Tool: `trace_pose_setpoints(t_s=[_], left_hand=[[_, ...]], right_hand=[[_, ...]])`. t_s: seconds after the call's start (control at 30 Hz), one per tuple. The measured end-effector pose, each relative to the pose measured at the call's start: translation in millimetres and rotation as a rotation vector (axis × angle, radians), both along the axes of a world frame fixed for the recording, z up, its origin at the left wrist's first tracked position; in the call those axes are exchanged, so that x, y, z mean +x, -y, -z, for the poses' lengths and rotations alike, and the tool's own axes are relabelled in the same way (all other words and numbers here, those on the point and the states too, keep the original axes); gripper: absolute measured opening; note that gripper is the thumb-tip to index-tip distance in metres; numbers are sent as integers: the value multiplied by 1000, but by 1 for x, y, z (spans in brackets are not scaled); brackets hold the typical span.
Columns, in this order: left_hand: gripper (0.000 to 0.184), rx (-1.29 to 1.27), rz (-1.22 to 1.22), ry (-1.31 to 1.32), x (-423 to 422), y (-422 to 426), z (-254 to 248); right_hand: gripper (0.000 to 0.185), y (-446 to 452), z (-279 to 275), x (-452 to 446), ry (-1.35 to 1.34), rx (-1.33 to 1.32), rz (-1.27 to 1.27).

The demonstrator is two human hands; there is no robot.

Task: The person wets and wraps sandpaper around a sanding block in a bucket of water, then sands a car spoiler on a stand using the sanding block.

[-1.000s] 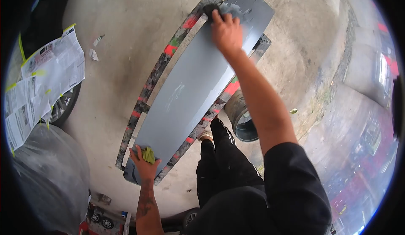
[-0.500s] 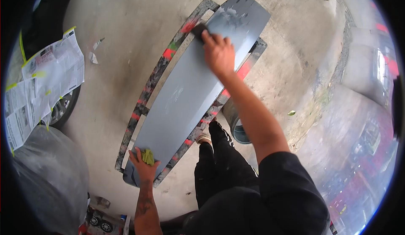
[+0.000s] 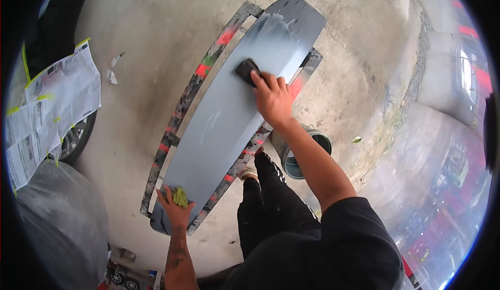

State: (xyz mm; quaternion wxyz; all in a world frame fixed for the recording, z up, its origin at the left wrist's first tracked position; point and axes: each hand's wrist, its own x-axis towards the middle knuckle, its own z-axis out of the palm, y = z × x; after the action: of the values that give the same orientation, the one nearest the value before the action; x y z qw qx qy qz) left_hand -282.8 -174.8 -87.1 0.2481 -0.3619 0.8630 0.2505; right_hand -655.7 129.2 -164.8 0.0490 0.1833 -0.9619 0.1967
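A long grey panel (image 3: 208, 128) lies across a narrow stand (image 3: 179, 108) spotted with red, green and black paint. Near the panel's lower end rests my left hand (image 3: 177, 211), its fingers spread on the surface, with a crumpled green cloth (image 3: 180, 197) between thumb and fingers. My right hand (image 3: 274, 98) is over the upper half of the panel, its fingertips closed on a dark block (image 3: 247, 72) that lies against the surface. Whitish wet-looking streaks show near the panel's upper end, and pale scratch-like marks show around its middle.
A dark bucket (image 3: 312, 147) stands on the floor right of the stand, beside my right forearm. Taped newspaper (image 3: 65, 89) hangs over a wheel (image 3: 75, 141) at the left, above grey plastic sheeting (image 3: 62, 222). Clear plastic (image 3: 442, 180) covers something at the right.
My right hand has moved the dark block from the panel's top end down along its left side, then inward. My left hand has stayed at the lower end with the cloth.
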Motion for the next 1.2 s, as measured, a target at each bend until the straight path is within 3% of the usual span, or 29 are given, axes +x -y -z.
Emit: trace_pose_setpoints(t_s=[0.07, 0.2, 0.33, 0.4, 0.5, 0.67, 0.73, 0.87, 0.93, 1.07, 1.2], left_hand=[[134, -22, 20, 36, 0, -3, -6], [133, -66, 61, 21, 0, -5, -4], [134, -47, 53, 11, -2, -3, -4], [134, -34, 31, 26, -2, -4, -5], [133, -7, 10, 32, 0, -1, -8], [133, 20, -1, -7, 0, -2, -5], [134, -2, 28, 4, 4, -1, -4], [136, -43, 55, 46, 0, -1, -4], [133, -21, 37, 35, -3, -3, -8], [131, -3, 40, -9, 0, -2, -6], [131, -8, 33, 29, -5, -3, -4]], right_hand=[[53, -22, 2, -13, -35, 21, -128], [44, -64, 21, -126, -133, 66, 201], [48, -36, 11, -74, -17, 55, 301], [54, -25, 6, -9, 1, -8, 150], [54, -44, 6, -8, -55, 15, -46], [45, -81, 29, -141, -48, 161, 349], [45, -70, 32, -117, -54, 72, 356], [58, -40, 16, 3, -21, -2, 126], [56, -53, 11, -13, -11, 30, 45], [46, -78, 32, -125, -92, 109, 300], [46, -41, 25, -74, -55, 32, 386]])
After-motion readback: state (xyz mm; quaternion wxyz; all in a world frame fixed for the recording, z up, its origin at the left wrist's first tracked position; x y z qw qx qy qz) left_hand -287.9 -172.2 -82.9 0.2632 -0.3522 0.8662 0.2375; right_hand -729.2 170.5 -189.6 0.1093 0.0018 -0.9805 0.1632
